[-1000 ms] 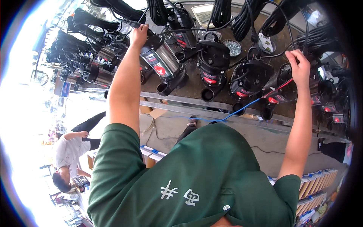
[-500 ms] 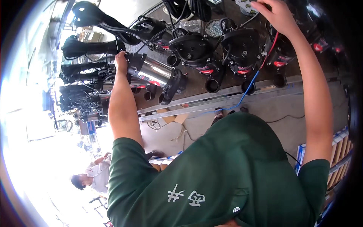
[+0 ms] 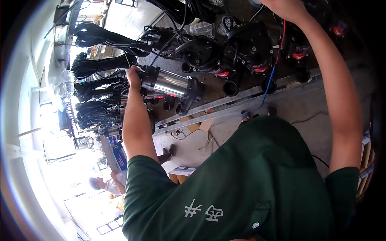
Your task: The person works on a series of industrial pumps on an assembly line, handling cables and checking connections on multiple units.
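My left hand is closed at the top end of a tilted pump with a shiny steel body and black ends. A coiled black cable lies just beyond that hand. My right hand reaches to the far edge of the picture. Its fingers are mostly cut off there, so their grip is hidden. Black pumps with round outlets and red labels stand in a row on the dark bench, between my hands. A thin line, red above and blue below, hangs near my right forearm.
More coiled black cables line the left side. The bench's metal rail runs in front of me. Cartons and loose cable are on the floor below. A person is at the far lower left.
The whole view has shifted, so the bench sits differently in the picture. My right hand is now closer to the upper edge. My left hand keeps its hold on the steel pump.
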Tool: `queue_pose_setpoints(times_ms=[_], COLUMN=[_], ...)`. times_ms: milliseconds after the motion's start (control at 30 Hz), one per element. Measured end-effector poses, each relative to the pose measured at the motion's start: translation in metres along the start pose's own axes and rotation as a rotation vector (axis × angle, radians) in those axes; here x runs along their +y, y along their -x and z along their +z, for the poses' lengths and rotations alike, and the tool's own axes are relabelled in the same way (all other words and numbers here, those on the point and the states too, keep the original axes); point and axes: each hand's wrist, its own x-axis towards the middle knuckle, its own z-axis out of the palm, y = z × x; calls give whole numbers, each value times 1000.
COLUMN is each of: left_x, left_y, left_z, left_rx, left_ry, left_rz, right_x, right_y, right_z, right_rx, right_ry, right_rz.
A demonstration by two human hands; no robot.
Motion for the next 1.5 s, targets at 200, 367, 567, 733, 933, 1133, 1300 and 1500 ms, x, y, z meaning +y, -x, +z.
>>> queue_pose_setpoints(times_ms=[200, 367, 567, 733, 933, 1133, 1300, 1500], left_x=[110, 200, 247, 244, 153, 85, 40, 50], left_y=[35, 116, 157, 139, 53, -22, -24, -36], left_z=[-21, -48, -22, -17, -13, 27, 26, 39], left_rx=[-219, -348, -44, -13, -113, -115, -118, -78], left_ry=[-71, -315, -497, -470, 18, 150, -2, 374], left_rz=[63, 408, -25, -260, -444, -614, -569, -694], right_x=[-7, -5, 30, 33, 38, 60, 79, 64], right_y=[2, 2, 8, 8, 5, 8, -1, 1], right_z=[-13, -11, 8, 13, 15, 11, 26, 11], right_rx=[5, 8, -137, -104, -140, -147, -219, -251], right_ry=[-23, 50, -127, -123, -122, -295, -525, -438], right_rz=[38, 38, 63, -7, 22, 173, 194, 341])
